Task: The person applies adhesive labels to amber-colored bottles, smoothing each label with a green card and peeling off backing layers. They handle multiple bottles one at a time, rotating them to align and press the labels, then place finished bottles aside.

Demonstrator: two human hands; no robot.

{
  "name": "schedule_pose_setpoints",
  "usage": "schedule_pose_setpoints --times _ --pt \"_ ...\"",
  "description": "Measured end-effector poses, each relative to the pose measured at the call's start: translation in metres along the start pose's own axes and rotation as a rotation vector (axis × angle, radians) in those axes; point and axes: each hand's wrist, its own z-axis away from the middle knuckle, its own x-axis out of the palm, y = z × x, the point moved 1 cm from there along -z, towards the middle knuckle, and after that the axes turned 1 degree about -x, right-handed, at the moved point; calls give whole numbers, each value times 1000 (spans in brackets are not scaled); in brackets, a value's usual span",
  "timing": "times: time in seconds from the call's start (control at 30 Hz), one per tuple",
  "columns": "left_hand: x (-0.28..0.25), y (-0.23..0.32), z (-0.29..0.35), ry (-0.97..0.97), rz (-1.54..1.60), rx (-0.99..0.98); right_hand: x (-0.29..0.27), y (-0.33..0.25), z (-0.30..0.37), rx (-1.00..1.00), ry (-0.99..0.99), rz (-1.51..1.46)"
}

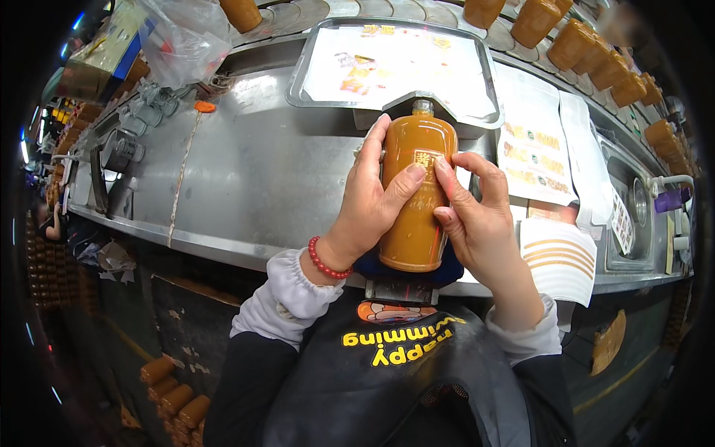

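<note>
Gripping the brown bottle [414,242] from its left, my left hand [369,197] lays its thumb on the front. The bottle is before me, neck near the metal tray [298,83]. My right hand [484,220] touches its front with bent fingers; I can't tell whether they pinch anything. Printed sheets [530,112] lie farther right.

Behind the amber bottle [413,242], most left hand [372,190] fingers are hidden; below it, a dark blue thing [447,277] is mostly covered. Far up-left of it, the view's top edge cuts a brown bottle [240,13].
</note>
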Motion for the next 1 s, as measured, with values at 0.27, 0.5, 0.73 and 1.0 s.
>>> schedule_pose_setpoints --times 0.27,0.5,0.73,1.0 --pt "-1 0 2 -56 97 3 -7 10 7 55 4 -14" --pt "0 5 4 -58 84 -6 -6 14 8 -26 -57 35" --pt "3 4 6 -47 29 -16 -39 17 -28 -136 -3 59" --pt "2 -2 6 -38 -9 34 -50 18 -46 -70 -91 36"
